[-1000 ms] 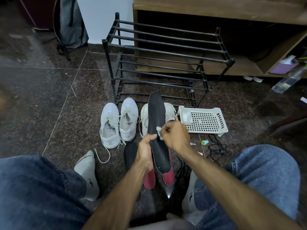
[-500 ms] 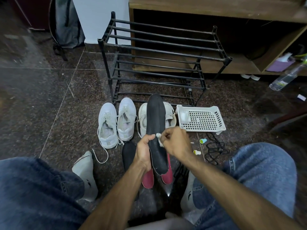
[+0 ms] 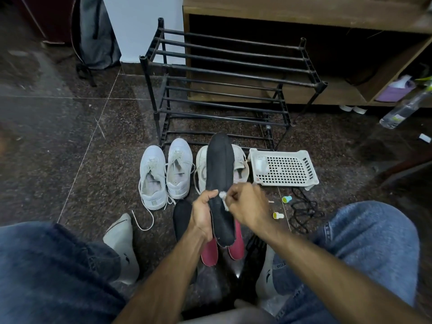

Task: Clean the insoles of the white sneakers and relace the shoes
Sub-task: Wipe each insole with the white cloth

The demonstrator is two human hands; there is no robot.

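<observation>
A black insole [image 3: 219, 183] held upright over the floor and wiped with a small white wad [image 3: 222, 195].

The left hand [image 3: 203, 215] curls round the insole's matte, fabric-faced lower half; the right hand [image 3: 245, 203] pinches the wad, perhaps tissue, against it, a touch lower than a second ago. Beyond stand two pairs of white sneakers [image 3: 163, 171], the right-hand pair mostly hidden behind the insole. Right of them, a perforated white plastic basket [image 3: 287, 169] holds a small white container [image 3: 259, 163]. Two red insoles [image 3: 210, 252] lie near.
</observation>
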